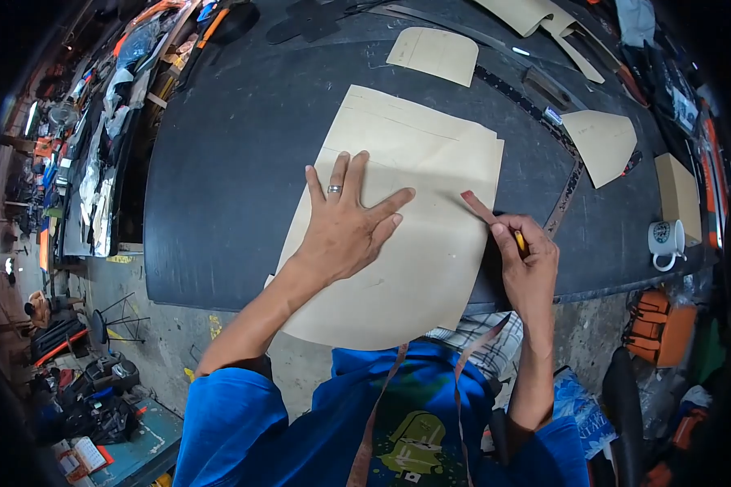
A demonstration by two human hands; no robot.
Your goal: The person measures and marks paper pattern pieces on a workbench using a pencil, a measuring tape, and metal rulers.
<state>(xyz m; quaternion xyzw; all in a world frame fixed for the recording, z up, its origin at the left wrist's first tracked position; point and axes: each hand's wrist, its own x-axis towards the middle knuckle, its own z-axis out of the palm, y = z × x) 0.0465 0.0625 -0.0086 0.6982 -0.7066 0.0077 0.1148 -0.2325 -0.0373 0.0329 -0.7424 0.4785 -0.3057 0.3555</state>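
A large sheet of tan pattern paper point(382, 268) lies on the dark table, its near curved edge overhanging the table's front. Faint pencil lines cross its upper part, and layered edges show at the right. My left hand point(345, 219), with a ring on one finger, rests flat on the paper with its fingers spread. Just off the paper's right edge, my right hand point(526, 252) is closed on a measuring tape point(479, 207), whose reddish end points over the sheet. Something yellow, too hidden to name, also shows between its fingers. Lengths of tape hang down my chest.
The table point(211, 187) also carries smaller paper pieces point(434, 55) point(601, 144), a dark angled ruler point(567, 191), and a white mug point(666, 243) beside a cardboard box point(679, 195). An orange bag point(659, 329) is below right. Cluttered shelves point(110, 154) line the left.
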